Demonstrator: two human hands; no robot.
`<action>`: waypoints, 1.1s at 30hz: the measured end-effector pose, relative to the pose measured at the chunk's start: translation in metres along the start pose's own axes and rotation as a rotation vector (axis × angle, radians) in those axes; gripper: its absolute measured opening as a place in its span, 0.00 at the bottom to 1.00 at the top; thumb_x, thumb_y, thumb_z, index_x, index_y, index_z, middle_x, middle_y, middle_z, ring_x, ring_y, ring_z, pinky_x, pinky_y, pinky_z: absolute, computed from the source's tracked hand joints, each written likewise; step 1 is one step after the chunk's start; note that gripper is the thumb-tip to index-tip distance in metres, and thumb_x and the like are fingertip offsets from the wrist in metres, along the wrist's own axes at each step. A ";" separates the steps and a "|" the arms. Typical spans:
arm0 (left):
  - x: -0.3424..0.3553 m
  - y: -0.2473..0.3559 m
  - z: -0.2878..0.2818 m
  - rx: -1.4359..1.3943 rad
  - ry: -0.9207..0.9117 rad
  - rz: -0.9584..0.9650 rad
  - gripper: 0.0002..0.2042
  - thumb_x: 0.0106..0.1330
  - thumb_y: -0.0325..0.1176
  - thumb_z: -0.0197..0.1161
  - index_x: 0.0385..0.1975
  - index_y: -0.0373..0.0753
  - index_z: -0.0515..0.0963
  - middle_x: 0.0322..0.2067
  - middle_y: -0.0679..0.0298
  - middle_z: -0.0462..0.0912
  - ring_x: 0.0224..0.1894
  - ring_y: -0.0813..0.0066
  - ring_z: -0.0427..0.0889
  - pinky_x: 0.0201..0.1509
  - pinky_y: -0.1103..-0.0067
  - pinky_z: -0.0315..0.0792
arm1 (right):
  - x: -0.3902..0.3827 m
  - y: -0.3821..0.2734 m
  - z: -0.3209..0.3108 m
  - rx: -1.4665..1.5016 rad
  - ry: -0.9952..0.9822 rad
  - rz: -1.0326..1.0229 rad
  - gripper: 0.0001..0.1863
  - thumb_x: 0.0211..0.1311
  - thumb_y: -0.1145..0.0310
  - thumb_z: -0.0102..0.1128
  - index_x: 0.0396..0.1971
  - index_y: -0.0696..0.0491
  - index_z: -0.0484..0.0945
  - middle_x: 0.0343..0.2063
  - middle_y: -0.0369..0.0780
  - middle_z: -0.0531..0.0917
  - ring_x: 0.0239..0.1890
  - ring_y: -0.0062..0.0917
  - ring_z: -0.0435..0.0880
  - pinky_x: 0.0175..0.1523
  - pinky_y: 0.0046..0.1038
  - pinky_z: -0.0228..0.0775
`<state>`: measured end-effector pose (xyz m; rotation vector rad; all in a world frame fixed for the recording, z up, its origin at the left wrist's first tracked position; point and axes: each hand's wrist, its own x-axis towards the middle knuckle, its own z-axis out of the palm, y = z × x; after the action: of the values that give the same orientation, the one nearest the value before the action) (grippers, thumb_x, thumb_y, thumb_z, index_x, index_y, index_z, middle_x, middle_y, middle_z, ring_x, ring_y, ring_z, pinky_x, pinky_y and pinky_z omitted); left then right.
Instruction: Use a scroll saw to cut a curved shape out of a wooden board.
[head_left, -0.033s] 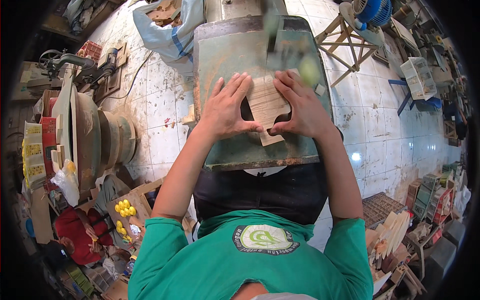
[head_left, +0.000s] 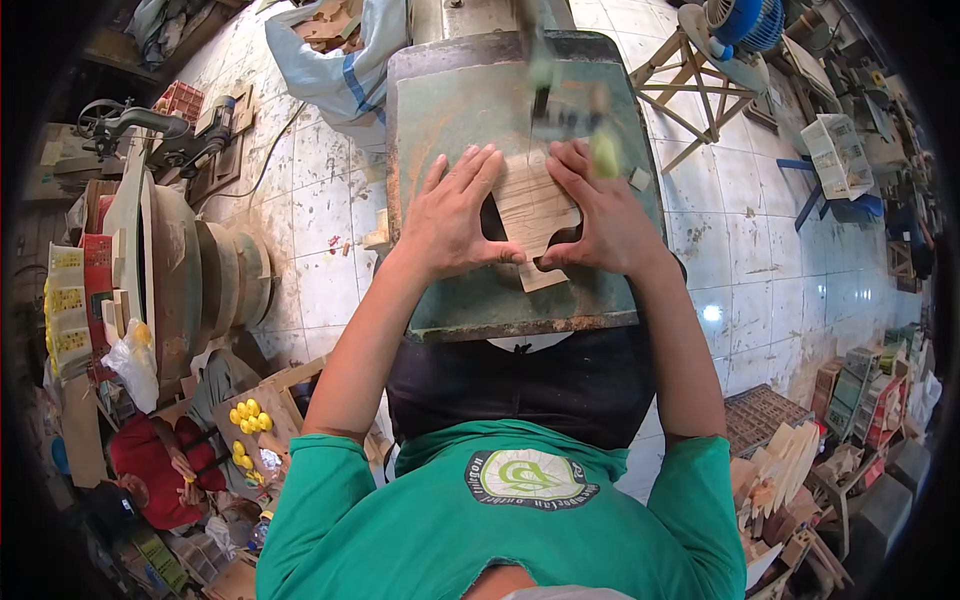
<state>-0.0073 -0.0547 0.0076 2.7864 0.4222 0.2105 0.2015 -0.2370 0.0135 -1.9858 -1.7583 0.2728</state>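
A pale wooden board (head_left: 532, 212) with pencil-like lines lies on the green-grey metal table of a saw (head_left: 470, 297). My left hand (head_left: 455, 212) holds its left side, fingers stretched forward and thumb on the near part. On the other side my right hand (head_left: 612, 212) grips the board, its thumb close to the left one and its fingers over the far right edge. Dark gaps show under both palms. Just beyond the fingertips hangs the saw's dark guide post (head_left: 541, 100), partly blurred; the thin blade meets the board's far end.
A small wood offcut (head_left: 640, 179) rests at the table's right. Behind to the left stands a white sack of scraps (head_left: 340, 75). A blue fan (head_left: 745, 22) sits on a wooden stand. Another machine (head_left: 175, 270) is at left; a person in red (head_left: 150, 470) sits lower left.
A blurred greenish part over the far side of the table has shifted slightly left and nearer. My hands and the board look unmoved.
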 end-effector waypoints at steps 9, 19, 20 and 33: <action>0.003 -0.002 -0.001 -0.020 -0.006 0.003 0.71 0.40 0.76 0.77 0.82 0.36 0.57 0.79 0.52 0.65 0.83 0.54 0.60 0.87 0.52 0.49 | 0.002 0.000 0.001 -0.001 -0.007 0.027 0.65 0.35 0.44 0.89 0.77 0.52 0.68 0.80 0.41 0.66 0.84 0.43 0.57 0.84 0.46 0.55; 0.006 -0.006 -0.001 -0.012 0.005 0.015 0.70 0.39 0.75 0.78 0.82 0.37 0.58 0.79 0.52 0.66 0.83 0.54 0.60 0.87 0.52 0.50 | 0.004 0.002 0.003 -0.013 0.040 -0.009 0.64 0.37 0.40 0.87 0.76 0.52 0.69 0.79 0.41 0.67 0.80 0.46 0.63 0.85 0.48 0.53; 0.007 -0.006 -0.001 -0.014 0.005 0.012 0.70 0.39 0.76 0.78 0.82 0.37 0.58 0.79 0.52 0.66 0.83 0.54 0.60 0.87 0.53 0.50 | 0.004 0.002 0.003 -0.015 0.047 -0.013 0.64 0.37 0.40 0.87 0.76 0.52 0.69 0.79 0.41 0.67 0.80 0.46 0.63 0.85 0.48 0.53; 0.011 -0.010 0.001 0.010 0.007 0.016 0.70 0.41 0.79 0.75 0.80 0.34 0.60 0.78 0.50 0.67 0.82 0.54 0.62 0.86 0.52 0.52 | 0.006 0.006 0.002 0.047 0.107 -0.058 0.64 0.32 0.50 0.92 0.75 0.55 0.71 0.79 0.42 0.68 0.82 0.46 0.61 0.84 0.47 0.57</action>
<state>0.0011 -0.0427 0.0042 2.8002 0.4038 0.2232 0.2067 -0.2306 0.0095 -1.8777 -1.7231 0.1840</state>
